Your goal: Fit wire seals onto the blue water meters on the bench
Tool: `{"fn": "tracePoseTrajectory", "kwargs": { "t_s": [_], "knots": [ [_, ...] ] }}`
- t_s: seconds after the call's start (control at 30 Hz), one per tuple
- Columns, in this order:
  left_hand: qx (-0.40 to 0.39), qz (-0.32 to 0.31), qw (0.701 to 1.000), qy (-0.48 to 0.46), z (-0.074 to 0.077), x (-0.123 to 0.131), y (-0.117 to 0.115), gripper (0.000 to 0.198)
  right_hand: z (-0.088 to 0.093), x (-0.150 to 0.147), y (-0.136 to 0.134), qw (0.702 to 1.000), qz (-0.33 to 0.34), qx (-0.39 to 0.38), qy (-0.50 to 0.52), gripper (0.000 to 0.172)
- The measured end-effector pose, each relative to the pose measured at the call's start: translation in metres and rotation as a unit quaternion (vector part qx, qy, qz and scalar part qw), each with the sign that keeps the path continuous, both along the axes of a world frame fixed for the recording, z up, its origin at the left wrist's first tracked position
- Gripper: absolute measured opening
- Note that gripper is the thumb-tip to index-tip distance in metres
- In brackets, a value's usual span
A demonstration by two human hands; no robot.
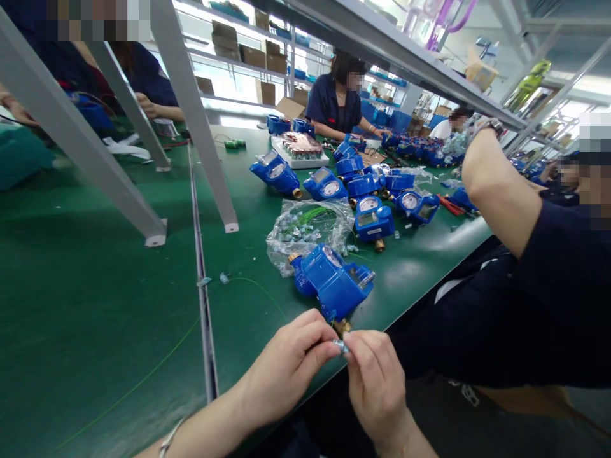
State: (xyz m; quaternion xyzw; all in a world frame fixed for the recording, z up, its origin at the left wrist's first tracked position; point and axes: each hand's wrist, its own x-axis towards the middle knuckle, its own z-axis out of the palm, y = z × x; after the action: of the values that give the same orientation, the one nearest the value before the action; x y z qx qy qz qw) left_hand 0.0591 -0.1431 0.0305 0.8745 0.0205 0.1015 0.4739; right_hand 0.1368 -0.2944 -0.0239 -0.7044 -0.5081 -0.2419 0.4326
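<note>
Near the table's front edge, my left hand (301,348) and my right hand (379,381) meet, thumbs and fingertips pinched around a small light-blue plastic seal (340,345). Part of the seal is covered by the fingers. Just behind them a blue water meter (334,286) lies tilted, its brass end close to my fingertips. A short bit of green wire shows between the meter and the seal. Beyond that meter rests a clear plastic bag (310,229) of similar seals and green wire. A loose seal (224,278) with a green wire lies to the left.
Several more water meters (375,219) crowd the table behind the bag. A white tray (300,159) of wrapped parts stands further back. Grey metal posts (205,127) rise from the green table (119,305) at left. A co-worker's arm (496,184) reaches in from the right.
</note>
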Motion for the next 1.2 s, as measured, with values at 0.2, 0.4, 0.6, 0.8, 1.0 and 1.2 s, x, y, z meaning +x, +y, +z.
{"fn": "tracePoseTrajectory", "kwargs": {
  "t_s": [0.2,0.4,0.6,0.8,1.0,1.2],
  "knots": [
    [0.031,0.004,0.999,-0.025,0.006,-0.003,-0.003,0.016,-0.001,0.005,0.001,0.997,-0.007,-0.023,-0.070,0.038],
    [0.074,0.007,0.995,-0.067,-0.001,-0.007,-0.004,0.015,0.009,-0.002,0.003,0.992,0.037,-0.047,0.115,0.010],
    [0.109,-0.009,0.991,-0.075,-0.006,-0.011,-0.001,0.016,0.014,-0.006,0.005,0.856,0.136,-0.103,0.488,0.030],
    [0.083,0.007,0.996,-0.010,0.001,-0.010,0.001,0.018,0.006,-0.007,0.001,0.990,0.032,-0.063,0.123,0.014],
    [0.116,-0.033,0.991,-0.052,-0.005,-0.015,0.000,0.017,0.005,-0.008,0.002,0.858,0.172,-0.129,0.466,0.029],
    [0.075,-0.019,0.997,0.011,-0.006,-0.016,0.002,0.017,-0.008,-0.014,0.004,0.981,0.052,-0.058,0.180,0.010]
  ]
}}
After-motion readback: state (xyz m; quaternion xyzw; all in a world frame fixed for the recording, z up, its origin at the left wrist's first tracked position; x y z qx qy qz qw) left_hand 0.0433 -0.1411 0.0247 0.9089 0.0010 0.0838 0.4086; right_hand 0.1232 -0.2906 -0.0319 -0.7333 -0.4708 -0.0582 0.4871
